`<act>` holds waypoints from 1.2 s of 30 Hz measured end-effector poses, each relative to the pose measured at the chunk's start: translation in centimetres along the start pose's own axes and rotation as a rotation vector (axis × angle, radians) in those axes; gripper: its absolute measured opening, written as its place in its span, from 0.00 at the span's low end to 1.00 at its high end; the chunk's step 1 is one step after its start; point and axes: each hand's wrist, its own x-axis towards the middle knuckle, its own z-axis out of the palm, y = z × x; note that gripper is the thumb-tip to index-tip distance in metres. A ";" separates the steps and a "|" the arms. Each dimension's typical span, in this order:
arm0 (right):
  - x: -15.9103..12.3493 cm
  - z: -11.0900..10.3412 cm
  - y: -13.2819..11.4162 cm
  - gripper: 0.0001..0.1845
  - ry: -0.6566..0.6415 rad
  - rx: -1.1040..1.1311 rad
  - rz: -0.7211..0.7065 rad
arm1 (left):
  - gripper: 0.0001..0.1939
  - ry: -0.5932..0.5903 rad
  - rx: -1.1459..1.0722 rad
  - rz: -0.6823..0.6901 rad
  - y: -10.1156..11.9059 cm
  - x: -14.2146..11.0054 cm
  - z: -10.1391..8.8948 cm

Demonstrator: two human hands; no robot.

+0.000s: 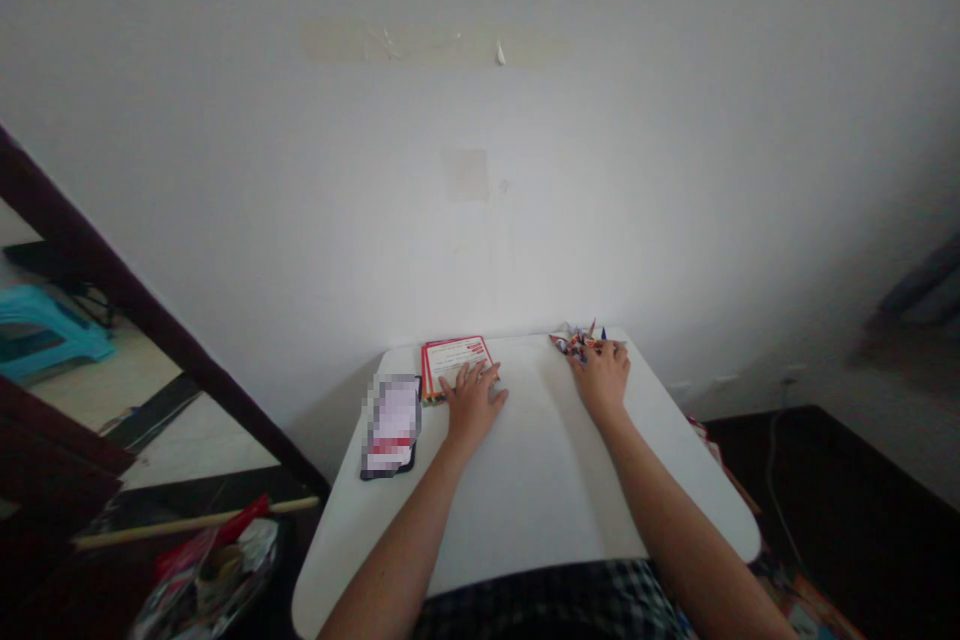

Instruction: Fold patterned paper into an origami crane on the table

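Note:
On the white table (525, 480), my left hand (473, 402) lies with its fingers spread over the lower right corner of a small stack of red-bordered cards or booklets (450, 357). Printed text shows on the top one. At the far right corner, my right hand (602, 380) rests on a little heap of crumpled, colourful folded paper pieces (576, 338). Its fingers reach across the near side of the heap and hide part of it; they look stretched out, not wrapped round anything. A phone (391, 425) with a blurred-out screen lies left of my left hand.
The table's back edge meets a pale wall (495, 250). To the left stand a dark door frame (150, 300) and a blue plastic stool (56, 325). A bin with rubbish (217, 570) and a wooden stick (195, 522) are at the lower left. A cable (774, 480) hangs at the right.

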 end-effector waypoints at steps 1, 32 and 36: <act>0.0 -0.1 -0.1 0.19 -0.006 -0.026 0.001 | 0.25 0.013 0.012 -0.002 -0.1 0.0 0.0; -0.3 -0.6 -0.1 0.21 0.018 -0.081 -0.030 | 0.14 -0.050 0.093 -0.032 -2.3 1.0 -1.7; -0.3 -0.9 -0.2 0.21 0.007 -0.081 -0.030 | 0.14 -0.048 0.089 -0.029 -2.3 0.9 -1.9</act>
